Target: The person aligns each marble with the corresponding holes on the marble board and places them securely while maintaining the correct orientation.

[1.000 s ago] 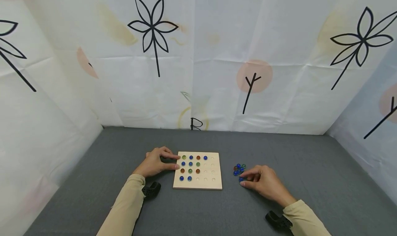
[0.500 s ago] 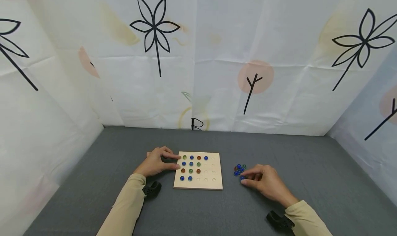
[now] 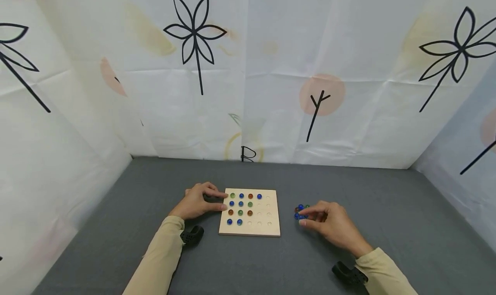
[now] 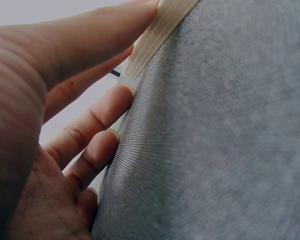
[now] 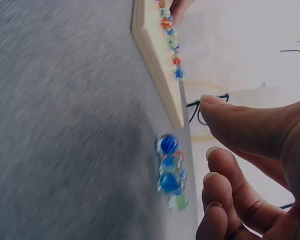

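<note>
A pale wooden board [image 3: 263, 230] with rows of round hollows lies on the grey table; blue, green and brown marbles fill hollows toward its left. The thumb and index finger of my left hand [image 3: 198, 203] touch the board's left edge, spread apart; the other fingers trail lower in the left wrist view. To the board's right is a small cluster of marbles [image 5: 168, 182], mostly blue, partly covered by my right hand [image 3: 329, 224] in the head view. That hand's thumb and index finger stand apart at the cluster, with no marble visibly gripped.
Grey cloth covers the table [image 3: 248, 265]. White printed fabric walls [image 3: 271, 114] rise at the back and both sides. A black strap device [image 3: 192, 236] is on the left wrist and another [image 3: 348, 274] on the right.
A blue marble that lay between my right thumb and index finger, in front of the cluster, now appears among the others. The right fingertips have shifted slightly toward the cluster. My left hand keeps its place.
</note>
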Available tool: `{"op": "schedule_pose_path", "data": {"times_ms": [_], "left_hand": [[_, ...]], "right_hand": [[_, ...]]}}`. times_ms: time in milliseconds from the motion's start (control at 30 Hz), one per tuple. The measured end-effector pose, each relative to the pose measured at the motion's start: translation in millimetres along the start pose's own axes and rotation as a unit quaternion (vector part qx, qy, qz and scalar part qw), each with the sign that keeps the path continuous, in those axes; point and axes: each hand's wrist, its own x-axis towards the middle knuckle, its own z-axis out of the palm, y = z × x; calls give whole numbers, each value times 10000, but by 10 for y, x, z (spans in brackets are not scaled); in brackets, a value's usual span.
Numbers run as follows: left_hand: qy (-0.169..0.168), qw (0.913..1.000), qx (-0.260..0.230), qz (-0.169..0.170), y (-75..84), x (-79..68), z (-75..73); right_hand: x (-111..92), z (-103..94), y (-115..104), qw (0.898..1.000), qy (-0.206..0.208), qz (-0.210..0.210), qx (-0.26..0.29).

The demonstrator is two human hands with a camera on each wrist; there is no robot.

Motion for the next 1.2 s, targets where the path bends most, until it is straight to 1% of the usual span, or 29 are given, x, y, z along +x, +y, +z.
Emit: {"op": "schedule_pose_path", "data": {"times_ms": [267, 533, 667, 800, 967, 1200], "left_hand": [[4, 10000, -21, -1, -16, 10, -1], [50, 10000, 18, -82, -6, 0, 5], [14, 10000, -9, 39, 0, -7, 4], [-7, 9999, -61, 122, 1, -5, 2], [-5, 9999, -54, 115, 4, -2, -1], [-15, 9999, -48, 92, 23, -9, -7]], "right_hand": [[112, 73, -179, 9998, 126, -182, -23], [219, 200, -365, 9984, 64, -473, 293], [257, 248, -446, 9966, 33, -665, 488], [289, 297, -518, 9952, -17, -750, 631], [312, 371, -551, 9945, -73, -767, 708], [319, 468, -528, 9947, -199, -660, 759]]}}
